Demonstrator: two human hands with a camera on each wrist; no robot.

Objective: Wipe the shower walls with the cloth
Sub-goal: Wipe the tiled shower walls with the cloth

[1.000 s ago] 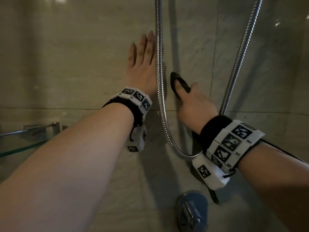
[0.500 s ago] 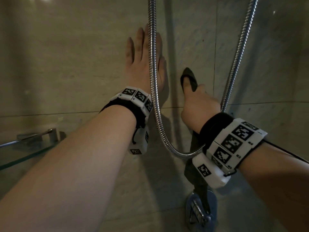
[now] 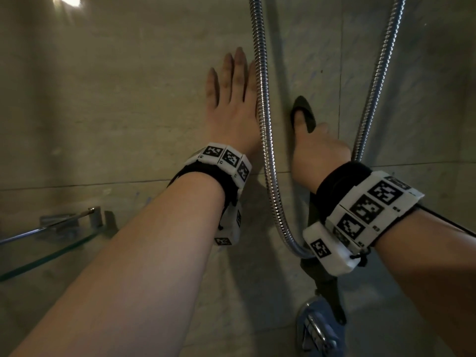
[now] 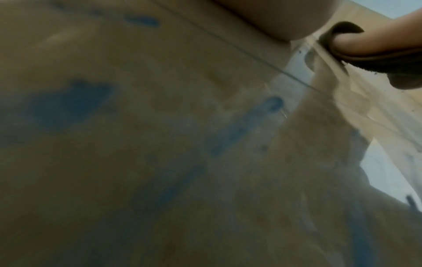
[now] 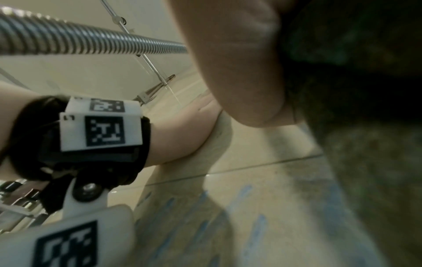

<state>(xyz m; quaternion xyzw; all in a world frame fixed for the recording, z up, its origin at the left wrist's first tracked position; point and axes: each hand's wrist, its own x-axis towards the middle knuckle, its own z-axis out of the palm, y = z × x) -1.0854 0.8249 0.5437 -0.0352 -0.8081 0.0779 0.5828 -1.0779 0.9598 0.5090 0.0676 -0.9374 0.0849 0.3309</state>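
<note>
My left hand [image 3: 231, 99] lies flat on the beige tiled shower wall [image 3: 128, 112], fingers straight and pointing up, just left of the hose. My right hand [image 3: 309, 135] holds a dark cloth [image 3: 305, 106] against the wall between the two hose strands. In the left wrist view the cloth [image 4: 342, 28] curls round one right-hand finger [image 4: 376, 43]. A tail of the cloth [image 3: 327, 287] hangs below my right wrist. In the right wrist view the cloth [image 5: 365, 126] fills the right side, blurred. Faint blue streaks [image 5: 246, 196] mark the tile.
A metal shower hose [image 3: 262, 99] hangs in a loop, its other strand [image 3: 373, 86] to the right of my right hand. A chrome mixer valve [image 3: 316, 328] sits low on the wall. A glass shelf with a rail [image 3: 46, 243] juts out at the left.
My right hand has slid the cloth to the right and a little up the wall. The left hand stays flat on the tile; the hose has swung slightly beside it.
</note>
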